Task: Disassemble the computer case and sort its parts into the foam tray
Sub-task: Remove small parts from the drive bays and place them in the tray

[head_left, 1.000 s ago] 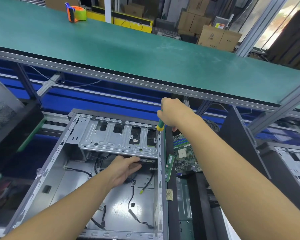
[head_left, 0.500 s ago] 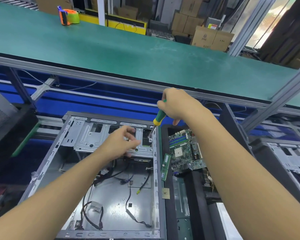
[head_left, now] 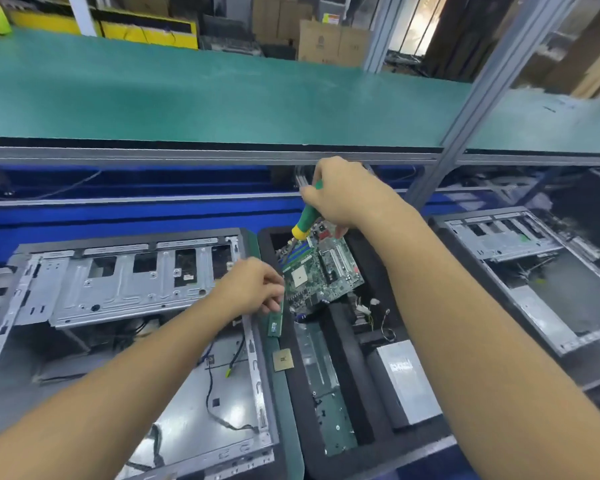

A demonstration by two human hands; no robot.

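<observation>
Motherboard [head_left: 323,271] already in foam tray [head_left: 343,362] below right fingers [head_left: 321,199] gripping screwdriver [head_left: 307,220]; left fingers [head_left: 274,296] pinched, contents unclear; drive cage [head_left: 125,289] not yet out.

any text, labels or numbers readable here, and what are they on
No text here can be read.
Label on the silver box in the foam tray: blurred.
Sticker on the memory stick: too small.
Print and sticker on the cardboard boxes: blurred.

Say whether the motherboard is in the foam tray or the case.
In the tray: the motherboard rests in the foam tray's far compartment, beside the case.
</observation>
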